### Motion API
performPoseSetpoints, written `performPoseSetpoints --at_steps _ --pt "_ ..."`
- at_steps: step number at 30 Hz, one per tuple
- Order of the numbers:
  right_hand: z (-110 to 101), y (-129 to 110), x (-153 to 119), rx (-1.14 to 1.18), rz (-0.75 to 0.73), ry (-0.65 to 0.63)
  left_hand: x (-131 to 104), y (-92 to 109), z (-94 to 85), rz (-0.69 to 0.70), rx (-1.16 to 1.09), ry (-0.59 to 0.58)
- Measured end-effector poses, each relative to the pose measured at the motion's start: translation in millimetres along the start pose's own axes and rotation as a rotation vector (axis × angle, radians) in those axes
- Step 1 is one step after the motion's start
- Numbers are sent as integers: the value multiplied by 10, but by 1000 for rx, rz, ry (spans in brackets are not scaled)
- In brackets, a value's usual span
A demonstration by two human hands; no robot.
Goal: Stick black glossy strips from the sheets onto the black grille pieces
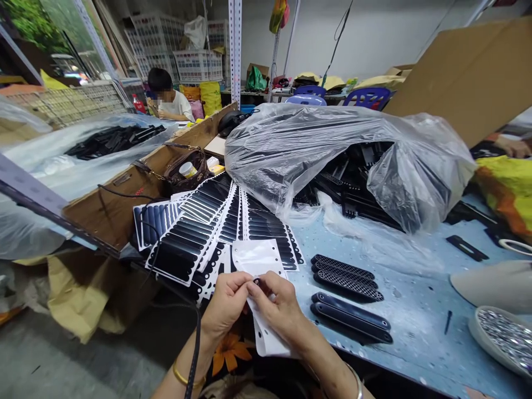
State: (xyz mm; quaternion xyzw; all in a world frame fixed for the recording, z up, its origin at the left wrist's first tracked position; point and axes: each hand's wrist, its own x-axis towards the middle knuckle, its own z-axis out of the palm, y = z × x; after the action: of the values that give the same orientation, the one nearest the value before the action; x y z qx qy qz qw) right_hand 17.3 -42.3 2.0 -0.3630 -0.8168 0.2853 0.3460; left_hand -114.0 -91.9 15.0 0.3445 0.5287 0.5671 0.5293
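Observation:
Both hands meet at the table's front edge. My left hand (pixel 228 302) pinches the edge of a white backing sheet (pixel 258 256), its fingertips against those of the other hand. My right hand (pixel 277 305) is closed on the same sheet, which hangs down below the fingers. A small dark piece shows between the fingertips. Behind the hands lie fanned sheets of black strip stickers (pixel 183 244). To the right are black pieces with a mesh pattern (pixel 347 277) and smooth black pieces (pixel 351 317), laid in two groups.
A clear plastic bag (pixel 291 149) of black parts covers the table's back. At right stands a bowl of small metal parts (pixel 505 335). A wooden board (pixel 103 205) edges the left side, near a brown bag (pixel 195 172). A person (pixel 174 102) sits beyond.

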Motion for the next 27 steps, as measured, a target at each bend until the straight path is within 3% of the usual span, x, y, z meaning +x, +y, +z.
performPoseSetpoints --at_steps 7,12,15,18,22,24,27 --pt "-104 -109 -19 114 44 -67 -31 123 77 -114 -210 6" --pt "-136 -108 -1 196 51 -47 -43 95 147 -122 -204 -15" --pt "-358 3 12 306 126 -38 25 44 56 -48 -125 49" --pt "-807 196 -31 428 292 207 187 67 -211 79 93 214" --pt "-1407 378 -194 547 354 621 506 210 -609 364 696 522" --pt "-1582 401 -300 573 337 689 668 272 -708 462 958 625" --pt "-1711 412 -465 609 331 611 855 323 -739 441 1224 659"
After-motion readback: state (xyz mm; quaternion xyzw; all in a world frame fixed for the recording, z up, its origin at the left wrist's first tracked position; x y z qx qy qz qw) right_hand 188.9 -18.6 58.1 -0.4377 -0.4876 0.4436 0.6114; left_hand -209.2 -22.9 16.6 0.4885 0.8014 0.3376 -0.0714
